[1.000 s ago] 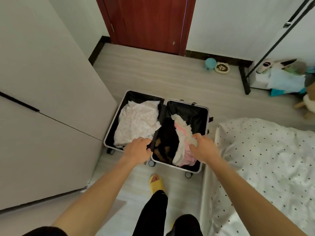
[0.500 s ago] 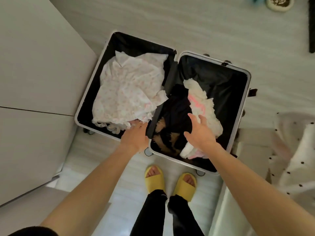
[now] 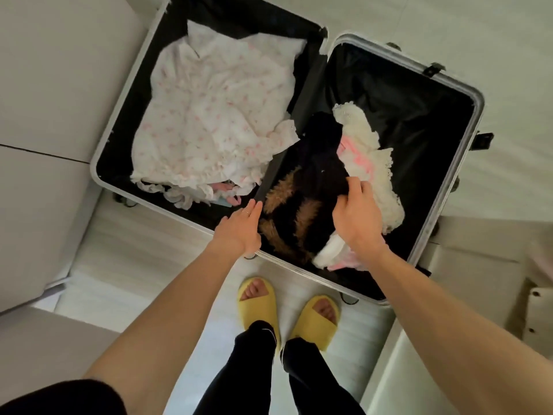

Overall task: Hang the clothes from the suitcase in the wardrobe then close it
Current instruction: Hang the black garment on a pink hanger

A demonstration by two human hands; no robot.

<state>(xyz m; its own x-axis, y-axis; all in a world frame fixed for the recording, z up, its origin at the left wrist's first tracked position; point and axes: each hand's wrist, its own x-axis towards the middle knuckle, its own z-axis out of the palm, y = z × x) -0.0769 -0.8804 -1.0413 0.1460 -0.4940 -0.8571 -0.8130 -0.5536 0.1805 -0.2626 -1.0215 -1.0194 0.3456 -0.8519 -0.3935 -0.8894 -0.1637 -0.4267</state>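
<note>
— Suitcase (image 3: 478, 115) status, versus half a second back?
— Lying open on the floor beside the wardrobe (image 3: 45, 85). My right hand (image 3: 357, 217) is shifting off the cream lace piece (image 3: 368, 145) and grasping the black garment (image 3: 317, 163). My left hand (image 3: 241, 227) is resting flat-fingered at the near rim. First pick is probably starting.
— Hidden?
— Fur is burying my right fingertips.

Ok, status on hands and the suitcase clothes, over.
Left hand open at suitcase rim. Right hand on black furry garment, grip unclear. Clothes unhung. Nothing blocking.
</note>
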